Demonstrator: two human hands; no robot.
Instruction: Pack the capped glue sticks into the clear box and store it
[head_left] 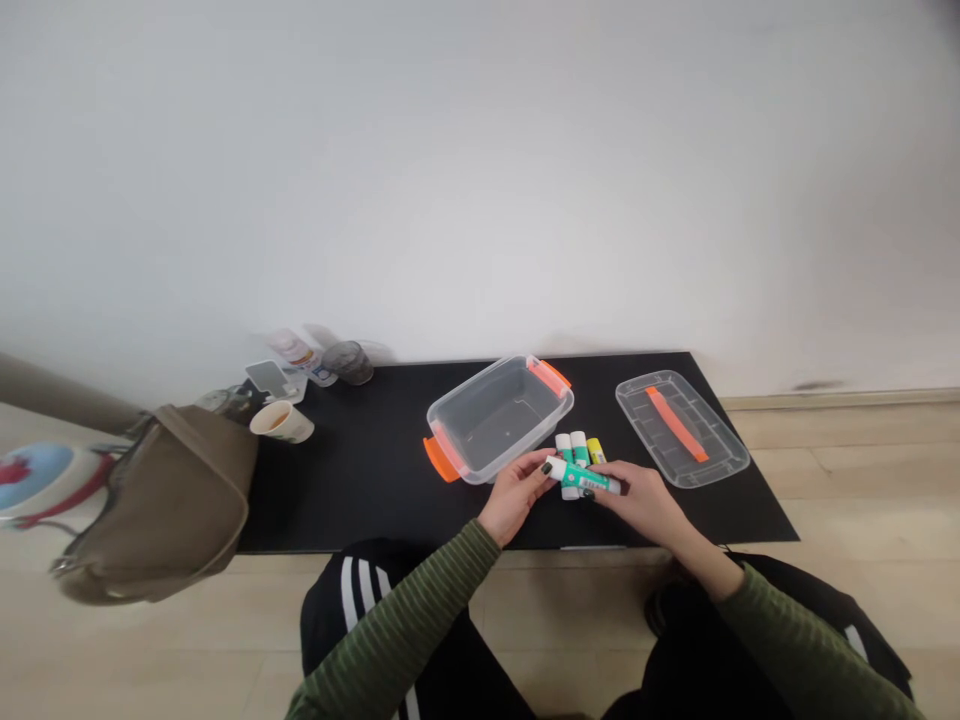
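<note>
Between my two hands is a green and white glue stick [583, 475], tilted slightly down to the right. The fingers of my left hand [517, 492] pinch its white cap end. My right hand [637, 497] grips the other end. Just behind it, two more green and white glue sticks [565, 447] and a yellow one [596, 450] lie side by side on the black table, partly hidden by the held stick. A clear plastic box [499, 415] with orange latches stands uncovered behind my left hand. Its clear lid [724, 450] with an orange handle lies to the right.
On the left are a brown bag [172, 510], a paper cup [282, 423] with liquid in it, a spray bottle [304, 358], a dark grey cup [349, 362] and a small mirror [271, 380]. The black table [360, 470] stands against a white wall.
</note>
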